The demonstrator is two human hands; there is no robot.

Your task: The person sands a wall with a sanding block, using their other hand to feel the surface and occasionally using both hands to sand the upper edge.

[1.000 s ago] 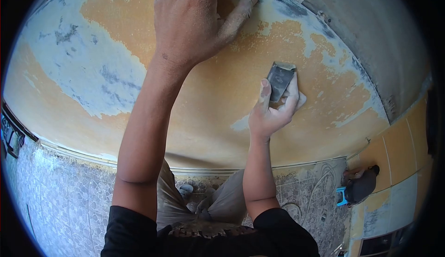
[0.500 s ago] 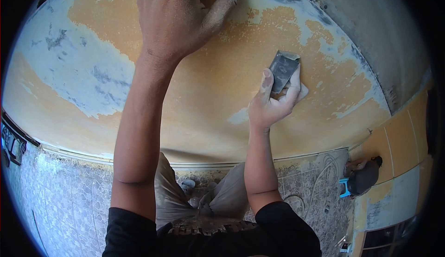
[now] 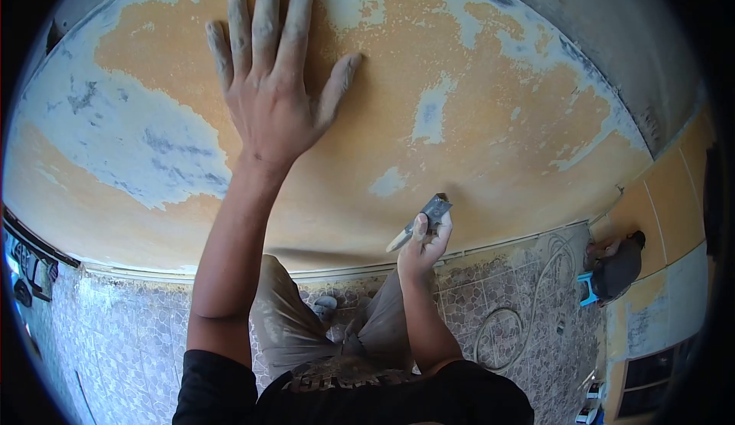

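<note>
Grey flat-bladed scraper with a pale, narrow handle [image 3: 436,210] sits in the dust-whitened right hand [image 3: 423,250], pinched between thumb and fingers, its blade angled up past the fingertips and its handle jutting out to the left of the thumb. Whether the blade touches the wall cannot be told from this angle.

Up and to the left of those fingers, the powder-coated left hand [image 3: 272,107] lies palm-down, fingers fanned wide, apparently braced against the broad wall of worn yellow-orange paint [image 3: 344,168]. Between the two hands, just above the right fingers, is a small whitish bare patch [image 3: 389,182]; a taller, bluish-white patch [image 3: 430,111] shows higher up.

Good work here would likely call for a firm pinch, a low blade angle, light even strokes at the ragged paint edges, and a spread hand well out of the blade's path.

Below and right of the right fingers, a looped pale hose lies on the grey stone-patterned floor [image 3: 122,333]. Farther off, well to the right, a dark-clad person [image 3: 619,268] crouches at a bright blue stool [image 3: 586,289].
</note>
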